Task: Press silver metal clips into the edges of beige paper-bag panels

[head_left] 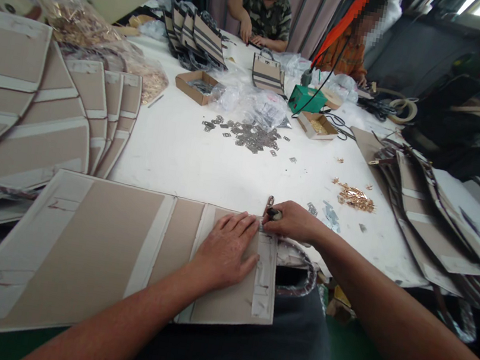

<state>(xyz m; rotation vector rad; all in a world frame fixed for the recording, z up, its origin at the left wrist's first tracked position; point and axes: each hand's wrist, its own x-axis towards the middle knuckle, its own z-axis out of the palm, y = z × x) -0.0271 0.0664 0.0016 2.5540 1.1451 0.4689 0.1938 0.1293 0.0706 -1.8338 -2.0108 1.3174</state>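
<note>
Nearby, a cardboard box [317,125] holds gold fittings; another box [196,85] holds dark ones.

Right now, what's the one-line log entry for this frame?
left hand: flat on cardboard panel | right hand: grips small tool at panel's top edge | metal clips: loose on table

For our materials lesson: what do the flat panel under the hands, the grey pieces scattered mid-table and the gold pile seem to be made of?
Panel: probably stiff board or lined fabric, matte tan with pale tape-like strips; it lies flat with crisp edges. Left hand presses on it.
Grey pieces: likely metal, dull silver, thin and squarish.
Gold pile: seemingly brass-coloured metal, shiny; too small to be sure.
Right hand grips a small dark tool.
</note>
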